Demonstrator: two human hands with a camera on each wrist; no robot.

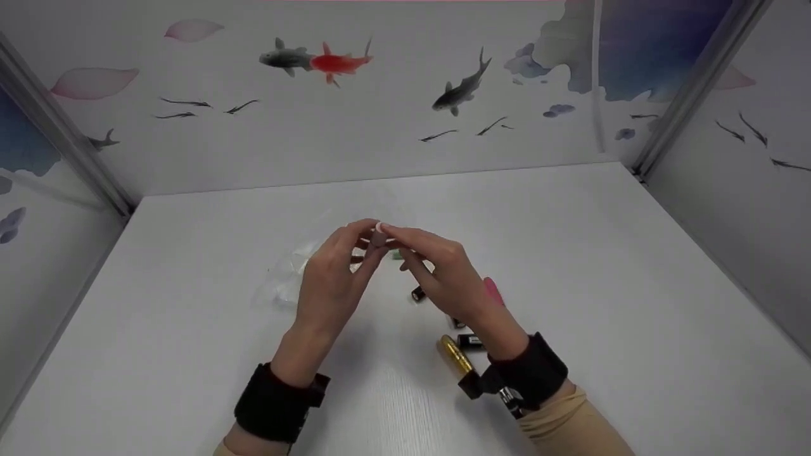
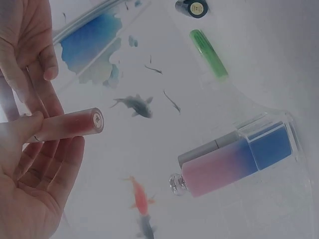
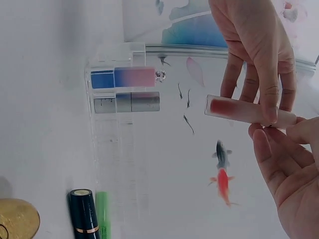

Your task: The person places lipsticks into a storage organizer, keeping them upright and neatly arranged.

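A lip gloss tube point(image 1: 379, 237), frosted with red colour showing through, is held up in front of me. My left hand point(image 1: 331, 272) grips its middle, the thumb on one side and the fingers on the other. At the upper, pale cap end, my right hand point(image 1: 447, 269) pinches with thumb and forefinger. In the right wrist view, the tube point(image 3: 234, 110) lies across the left hand's fingers point(image 3: 269, 94), its reddish end free. The left wrist view shows the round base of the tube point(image 2: 97, 121) facing outward.
Beyond the left hand stands a clear holder point(image 3: 132, 48) with a blue-pink tube point(image 3: 134, 78) and a grey tube point(image 3: 144, 102) in it. A green tube point(image 2: 209, 55), a gold tube point(image 1: 456, 354), black tubes point(image 1: 470, 342) and a pink item point(image 1: 493, 291) lie near the right arm.
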